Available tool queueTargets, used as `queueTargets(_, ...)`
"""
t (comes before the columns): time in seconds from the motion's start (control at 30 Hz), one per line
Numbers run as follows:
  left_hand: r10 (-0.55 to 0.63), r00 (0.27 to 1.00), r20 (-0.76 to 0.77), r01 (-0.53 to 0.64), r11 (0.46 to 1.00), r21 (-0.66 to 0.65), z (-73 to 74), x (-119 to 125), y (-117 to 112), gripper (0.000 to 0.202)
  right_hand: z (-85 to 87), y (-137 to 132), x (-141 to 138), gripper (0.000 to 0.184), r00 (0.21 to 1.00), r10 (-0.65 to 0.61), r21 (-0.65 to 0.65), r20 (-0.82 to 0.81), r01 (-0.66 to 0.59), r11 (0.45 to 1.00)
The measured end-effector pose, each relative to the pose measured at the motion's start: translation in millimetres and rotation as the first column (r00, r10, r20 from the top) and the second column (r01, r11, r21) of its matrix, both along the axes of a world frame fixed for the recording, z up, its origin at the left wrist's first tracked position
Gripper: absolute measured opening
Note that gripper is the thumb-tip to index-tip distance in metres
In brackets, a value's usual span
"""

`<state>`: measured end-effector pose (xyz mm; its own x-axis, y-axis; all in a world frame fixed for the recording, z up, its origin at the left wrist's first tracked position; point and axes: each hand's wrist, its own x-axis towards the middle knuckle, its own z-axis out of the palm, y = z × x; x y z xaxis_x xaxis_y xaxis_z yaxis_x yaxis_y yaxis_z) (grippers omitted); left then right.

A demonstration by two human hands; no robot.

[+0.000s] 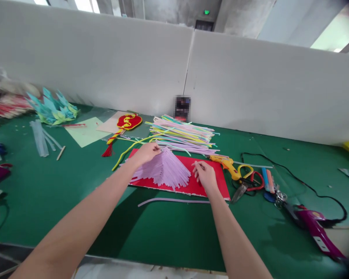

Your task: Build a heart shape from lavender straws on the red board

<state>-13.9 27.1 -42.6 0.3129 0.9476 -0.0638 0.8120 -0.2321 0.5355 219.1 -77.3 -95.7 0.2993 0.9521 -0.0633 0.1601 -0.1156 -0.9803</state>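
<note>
My left hand [149, 152] is closed in a pinch at the top of a fan-shaped piece made of lilac pipe cleaners [174, 170]. The fan's strips spread down and outward over a red board [218, 180]. To its right, my right hand [205, 174] hovers at the board with loosely bent fingers apart, and I see nothing in them. One loose lilac pipe cleaner [168, 200] lies along the near side of the board. Behind the board is a pile of pink, yellow, lilac and mint pipe cleaners [183, 133].
Right of the board lie a yellow glue gun [228, 164], scissors [241, 190] and a purple corded tool [317, 228]. On the left are a red fan-shaped ornament [129, 122], pale green paper [85, 133] and a blue-green folded craft [54, 108]. A white partition [104, 62] stands behind.
</note>
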Motion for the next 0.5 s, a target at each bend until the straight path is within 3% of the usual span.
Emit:
queueTargets(0.17,0.037,0.999,-0.039,-0.028,0.979,0.203,-10.0,16,-29,0.035,2.4,2,0,0.034,1.000,0.013,-0.032,-0.026,-0.014,0.999)
queueTargets(0.23,-0.078,0.996,-0.048,0.088,0.963,0.255,-15.2,25,-47,0.042,3.1,2,0,0.034,0.999,0.017,-0.034,-0.033,-0.018,0.999)
queueTargets(0.3,-0.308,0.942,-0.131,0.334,0.892,0.305,-21.4,33,-63,0.048,3.5,1,0,0.034,0.999,0.027,-0.027,-0.038,-0.028,0.999)
queueTargets(0.37,-0.450,0.871,-0.198,0.489,0.832,0.263,-27.3,37,-72,0.053,3.4,0,0,0.034,0.998,0.043,-0.010,-0.038,-0.043,0.999)
queueTargets(0.5,-0.535,0.801,-0.268,0.583,0.798,0.149,-34.6,38,-75,0.057,2.5,-1,1,0.036,0.996,0.072,0.005,-0.051,-0.072,0.997)
